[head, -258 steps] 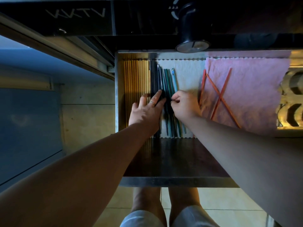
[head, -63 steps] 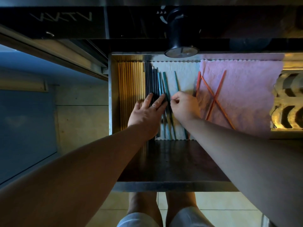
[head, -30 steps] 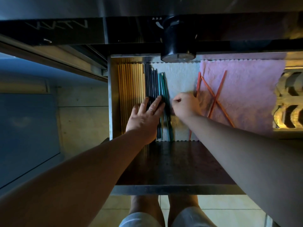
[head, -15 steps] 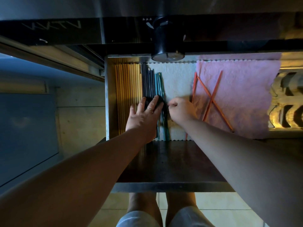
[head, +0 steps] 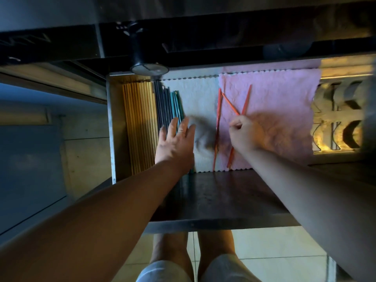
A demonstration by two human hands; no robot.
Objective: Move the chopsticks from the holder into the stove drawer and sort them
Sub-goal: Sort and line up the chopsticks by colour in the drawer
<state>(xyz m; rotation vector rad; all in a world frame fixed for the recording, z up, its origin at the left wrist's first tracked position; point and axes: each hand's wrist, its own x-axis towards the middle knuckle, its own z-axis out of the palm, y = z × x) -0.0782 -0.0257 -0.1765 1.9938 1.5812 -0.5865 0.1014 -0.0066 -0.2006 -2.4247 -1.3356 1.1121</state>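
The open stove drawer (head: 110,127) holds rows of chopsticks lying side by side: bamboo ones (head: 139,119) at the left, then dark ones (head: 161,104), then teal ones (head: 176,104). My left hand (head: 175,143) lies flat with straight fingers on the near part of the dark and teal rows. Three orange chopsticks (head: 218,110) lie loose and crossed at the edge of the pink cloth (head: 284,102). My right hand (head: 244,135) has its fingers curled and pinches the crossed orange chopsticks near their middle.
A white cloth (head: 199,94) lines the drawer's middle. A black stove knob (head: 149,68) hangs over the drawer's back edge. A metal rack with curved slots (head: 341,119) stands at the right. The drawer's dark front ledge (head: 219,196) lies near me, above my legs.
My right hand left the teal chopsticks and moved right to the orange ones on the pink cloth. My left hand stays on the sorted rows. The teal row is now tight against the dark one.
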